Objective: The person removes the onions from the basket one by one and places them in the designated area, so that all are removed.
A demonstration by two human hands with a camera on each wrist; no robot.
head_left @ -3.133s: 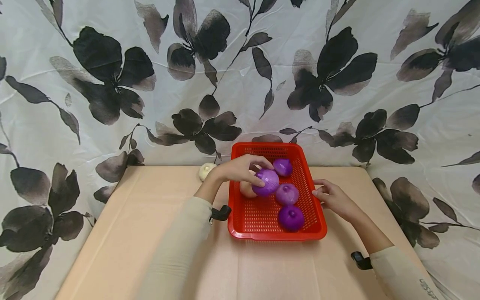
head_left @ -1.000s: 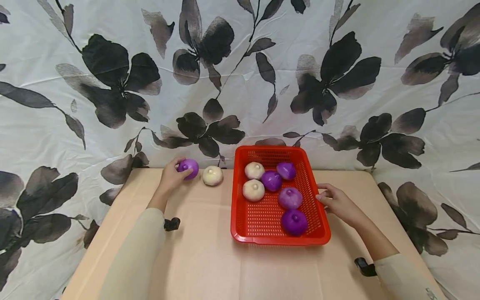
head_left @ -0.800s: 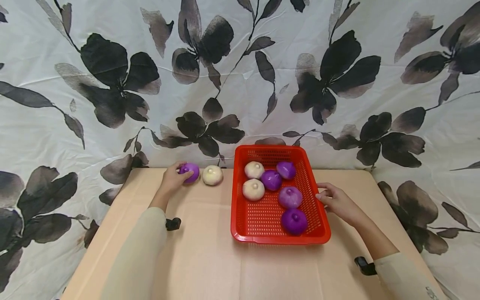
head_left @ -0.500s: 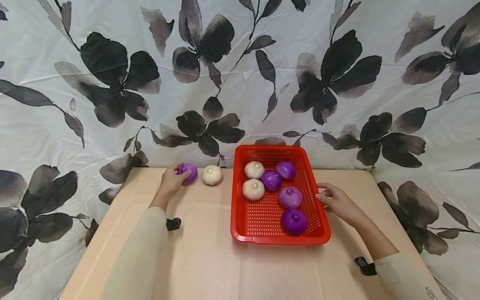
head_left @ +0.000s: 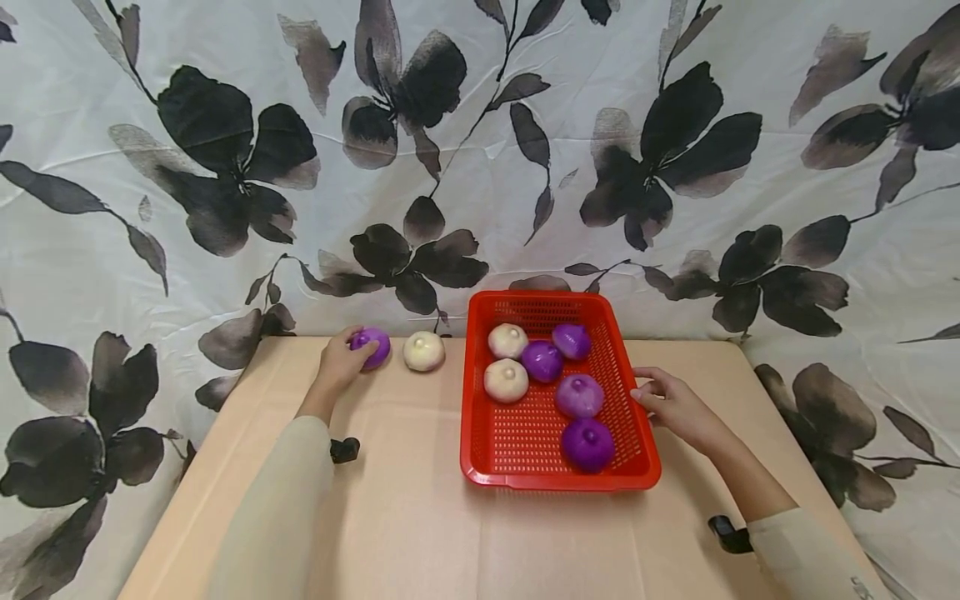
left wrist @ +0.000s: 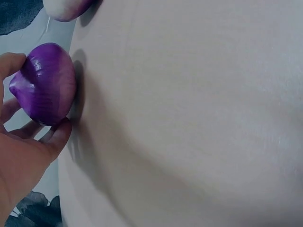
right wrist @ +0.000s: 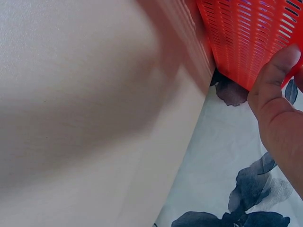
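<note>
In the head view, my left hand (head_left: 339, 367) grips a purple onion (head_left: 377, 347) at the table's back left. The left wrist view shows thumb and fingers around that glossy onion (left wrist: 49, 85), low over the table beside its shadow. A white onion (head_left: 423, 351) sits just right of it. My right hand (head_left: 678, 408) pinches the right rim of a red plastic basket (head_left: 487, 454); in the right wrist view its thumb lies against the slotted wall (right wrist: 251, 42). Inside are two white onions (head_left: 506, 381) and several purple ones (head_left: 588, 444).
The tan table (head_left: 420, 517) ends at the back against a white cloth (head_left: 487, 167) printed with dark flowers. The basket stands near that back edge, right of centre. Each wrist wears a small black camera (head_left: 345, 450).
My left hand has carried a purple onion from above the basket leftward to beside the white onion, then shifted it slightly further left. My right hand stays at the basket's rim.
</note>
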